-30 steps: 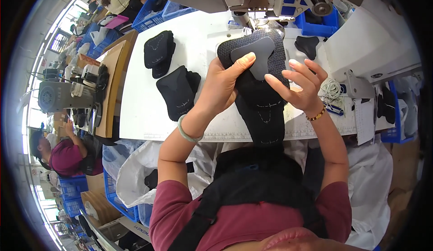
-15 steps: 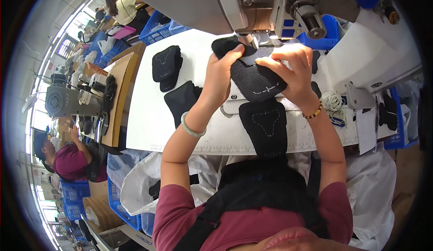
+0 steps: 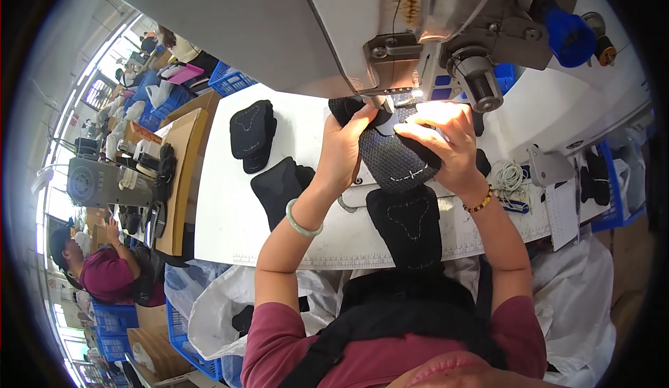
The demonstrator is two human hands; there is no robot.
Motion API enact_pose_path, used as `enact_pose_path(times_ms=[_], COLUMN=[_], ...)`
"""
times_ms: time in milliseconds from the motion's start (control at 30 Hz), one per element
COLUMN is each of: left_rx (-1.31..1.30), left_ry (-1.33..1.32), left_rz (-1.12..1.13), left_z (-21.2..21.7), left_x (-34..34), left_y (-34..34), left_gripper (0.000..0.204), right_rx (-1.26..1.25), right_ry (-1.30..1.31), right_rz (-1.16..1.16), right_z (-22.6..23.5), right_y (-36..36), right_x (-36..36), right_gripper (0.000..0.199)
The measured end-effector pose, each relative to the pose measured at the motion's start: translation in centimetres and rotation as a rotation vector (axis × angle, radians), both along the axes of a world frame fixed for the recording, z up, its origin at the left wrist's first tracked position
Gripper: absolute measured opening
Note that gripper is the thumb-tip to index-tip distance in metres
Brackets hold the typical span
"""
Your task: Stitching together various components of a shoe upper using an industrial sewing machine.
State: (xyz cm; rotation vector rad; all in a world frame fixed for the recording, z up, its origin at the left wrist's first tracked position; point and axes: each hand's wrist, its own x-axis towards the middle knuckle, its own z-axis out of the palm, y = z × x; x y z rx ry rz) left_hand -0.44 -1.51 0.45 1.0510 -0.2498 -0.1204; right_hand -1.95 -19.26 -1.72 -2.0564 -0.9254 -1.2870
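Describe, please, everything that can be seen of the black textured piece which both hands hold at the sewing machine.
The black piece looks like mesh fabric, with a rounded near end and white marks, a line and a cross, close to that edge. A smooth grey patch lies on its upper part. It slants, near end toward the right. The left hand holds its left side, the right hand its right. Its far part, by the sewing machine, is partly hidden.

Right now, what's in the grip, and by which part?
A black textured piece, by the sides of its far half: left hand on its left, right hand on its right.
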Motion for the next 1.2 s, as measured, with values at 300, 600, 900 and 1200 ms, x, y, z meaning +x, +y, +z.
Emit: enact_pose_path(times_ms=[300,600,900,1200], left_rx=[0.014,0.366,0.255,0.296], left_ry=[-0.018,-0.138,-0.024,-0.085], left_rz=[0.011,0.018,-0.066,-0.138], left_z=[0.0,0.2,1.1,1.7], left_x=[0.3,0.1,-0.5,-0.3], left_y=[0.0,0.7,1.2,1.5], left_gripper=[0.012,0.019,0.019,0.016], right_rx=[0.02,0.037,-0.08,-0.123], right_ry=[0.032,0.04,-0.007,-0.012], right_rz=[-0.006,0.031,0.002,-0.012], right_z=[0.2,0.2,0.4,0.8], right_y=[0.2,-0.4,-0.4,-0.8], right_x=[-0.2,0.3,0.2,0.3], right_gripper=[0.032,0.035,0.038,0.034])
